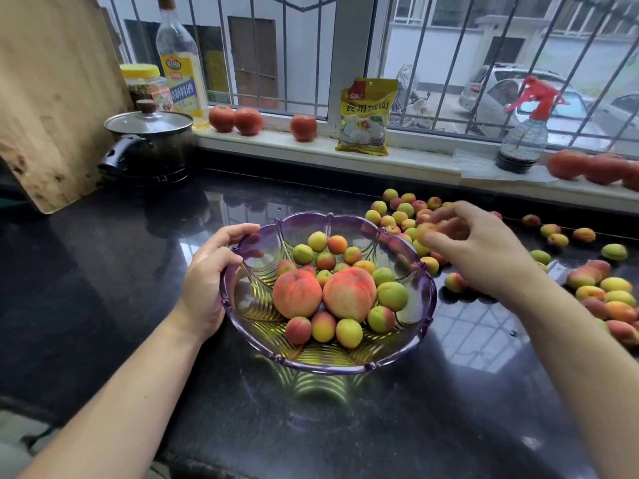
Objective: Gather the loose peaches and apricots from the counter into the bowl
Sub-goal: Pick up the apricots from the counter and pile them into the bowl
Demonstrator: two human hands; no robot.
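Observation:
A purple glass bowl (242, 316) stands on the black counter with two large peaches (297, 293) and several small apricots inside. My left hand (211, 274) grips the bowl's left rim. Over the bowl's far right edge my right hand (480, 247), blurred by motion, pinches an apricot (426, 232) in its fingertips. Loose apricots (403, 212) lie in a cluster behind that hand. More apricots and peaches (601, 295) are scattered along the counter to the right.
A lidded black pot (152, 143) and a leaning wooden board (52, 98) stand at the back left. On the windowsill sit an oil bottle (178, 60), a yellow packet (366, 115), a red-topped spray bottle (524, 133) and several tomatoes (235, 119).

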